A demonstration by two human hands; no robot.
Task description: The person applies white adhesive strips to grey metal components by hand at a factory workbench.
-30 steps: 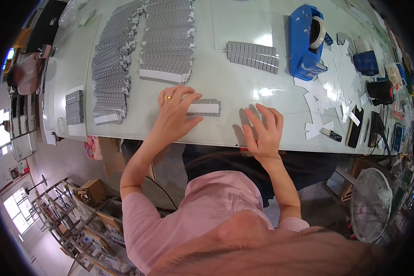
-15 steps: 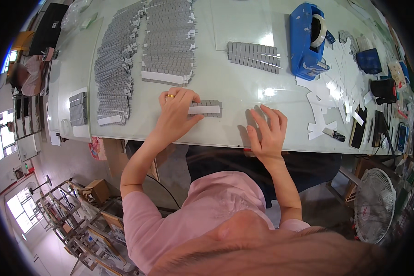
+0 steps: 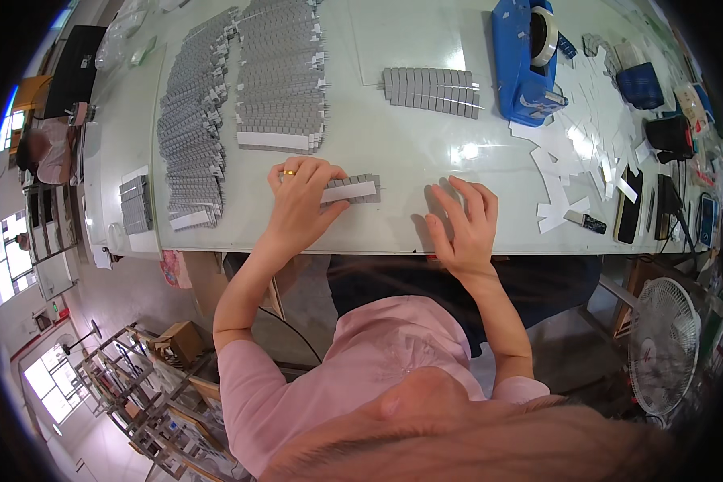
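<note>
My left hand [image 3: 299, 207] wears a ring and rests on a short grey segmented strip [image 3: 363, 180], fingers bent over its left end and thumb along its near edge. A white paper band [image 3: 352, 191] runs along the strip's top. The strip's left end is hidden under my fingers. To its right, my right hand [image 3: 467, 225] hovers low over or rests on the table near the front edge, fingers spread and nothing in them. Farther off lies a flat group of grey segmented strips [image 3: 430, 91] side by side.
Two long overlapping rows of grey strips [image 3: 281, 88] [image 3: 191, 128] lie at the left, with a small stack [image 3: 136, 202] beyond them. A blue tape dispenser [image 3: 522, 68] stands at the right, near white paper scraps [image 3: 561, 173], a phone [image 3: 629, 210] and a fan [image 3: 663, 345].
The whole view has shifted and turned slightly. My left hand stays on the grey strip, and my right hand stays spread beside it.
</note>
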